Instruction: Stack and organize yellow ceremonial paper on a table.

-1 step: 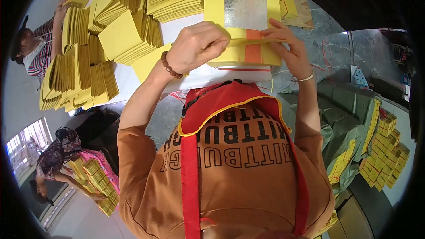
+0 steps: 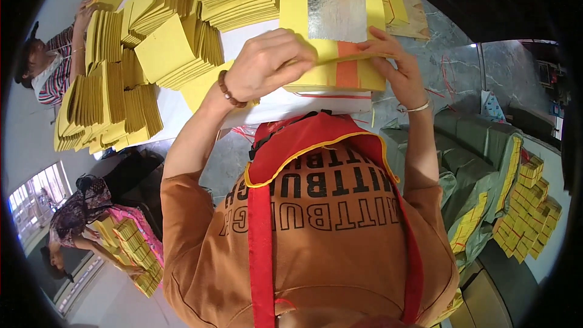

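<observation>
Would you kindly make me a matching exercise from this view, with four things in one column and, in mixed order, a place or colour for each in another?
Things:
1. Silver square
2. Beaded bracelet
3. Apron
4. Thin yellow piece

Places or colours:
A. Red with yellow edging
B. Between the left hand and the right hand
C. Brown
D. On a yellow surface

Right pairs: 1-D, 2-C, 3-A, 4-B.
</observation>
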A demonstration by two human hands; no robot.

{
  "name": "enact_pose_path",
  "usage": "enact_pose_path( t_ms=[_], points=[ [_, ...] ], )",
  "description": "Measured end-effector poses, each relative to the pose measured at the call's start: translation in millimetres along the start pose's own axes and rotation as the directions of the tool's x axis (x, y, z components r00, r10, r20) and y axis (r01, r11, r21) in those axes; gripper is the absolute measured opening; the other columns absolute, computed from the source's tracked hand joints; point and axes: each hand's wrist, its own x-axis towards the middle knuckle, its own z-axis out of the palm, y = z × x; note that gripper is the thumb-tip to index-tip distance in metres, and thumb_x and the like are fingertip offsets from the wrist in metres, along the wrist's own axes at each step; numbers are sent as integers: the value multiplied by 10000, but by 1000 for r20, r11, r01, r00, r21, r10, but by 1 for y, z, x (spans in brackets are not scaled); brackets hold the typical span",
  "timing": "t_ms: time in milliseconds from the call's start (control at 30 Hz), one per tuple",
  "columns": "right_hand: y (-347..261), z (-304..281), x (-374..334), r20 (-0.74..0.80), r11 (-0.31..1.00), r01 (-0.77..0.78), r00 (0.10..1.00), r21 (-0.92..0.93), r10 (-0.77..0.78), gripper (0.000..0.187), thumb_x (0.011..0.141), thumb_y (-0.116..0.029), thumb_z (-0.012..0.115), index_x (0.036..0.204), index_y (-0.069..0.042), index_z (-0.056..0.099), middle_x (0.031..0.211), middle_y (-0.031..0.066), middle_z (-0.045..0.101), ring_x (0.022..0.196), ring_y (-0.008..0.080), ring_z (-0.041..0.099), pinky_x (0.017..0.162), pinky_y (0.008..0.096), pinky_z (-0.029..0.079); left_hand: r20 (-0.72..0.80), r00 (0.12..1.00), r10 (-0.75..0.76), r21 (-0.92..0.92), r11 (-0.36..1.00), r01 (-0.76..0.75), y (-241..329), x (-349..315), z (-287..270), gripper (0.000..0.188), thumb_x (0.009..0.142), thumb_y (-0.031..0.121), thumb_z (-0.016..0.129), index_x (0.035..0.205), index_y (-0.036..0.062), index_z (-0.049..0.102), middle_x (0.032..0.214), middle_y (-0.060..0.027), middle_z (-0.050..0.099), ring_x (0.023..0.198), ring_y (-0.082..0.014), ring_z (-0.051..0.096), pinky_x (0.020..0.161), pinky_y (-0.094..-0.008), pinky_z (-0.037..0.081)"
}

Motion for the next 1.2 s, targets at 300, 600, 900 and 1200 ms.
enact_pose_path(
  t_ms=[300, 600, 900, 1200],
  points=[
    [3, -5, 7, -28, 991, 108, 994, 80, -106, 266, 788, -76, 617, 1053, -87, 635, 1186, 60, 576, 1140, 264, 509, 960, 368, 376, -19, 987, 158, 571, 812, -119, -19, 3, -3, 448, 739, 120, 556, 1185, 160, 571, 1185, -48, 558, 1089, -258, 498, 892, -384, 359],
    [-35, -8, 0, 195, 789, 310, 951, -531, -242, 231, 739, -201, 655, 964, -150, 645, 1117, -6, 614, 1105, 206, 532, 878, 351, 338, 34, 965, 262, 588, 776, -231, 12, -30, -6, 343, 749, 180, 546, 1081, 164, 630, 1082, -60, 614, 901, -195, 568, 772, -335, 398],
    [-47, 11, 16, -139, 884, -465, 874, 41, 466, 223, 835, -109, 606, 1049, -46, 607, 1022, 102, 631, 941, 144, 596, 770, 292, 447, 54, 827, -559, -241, 797, 554, 0, 3, -6, 342, 891, 260, 558, 1113, -1, 566, 900, -89, 658, 783, -202, 615, 702, -314, 473],
    [-46, 20, 19, -285, 924, -342, 881, 171, 378, 261, 803, -17, 622, 1060, 16, 585, 998, 98, 629, 927, 166, 596, 791, 277, 464, -104, 835, -541, -242, 828, 506, -5, 10, 3, 332, 902, 242, 542, 1103, -22, 525, 778, -132, 645, 682, -179, 619, 642, -301, 481]
  ],
)
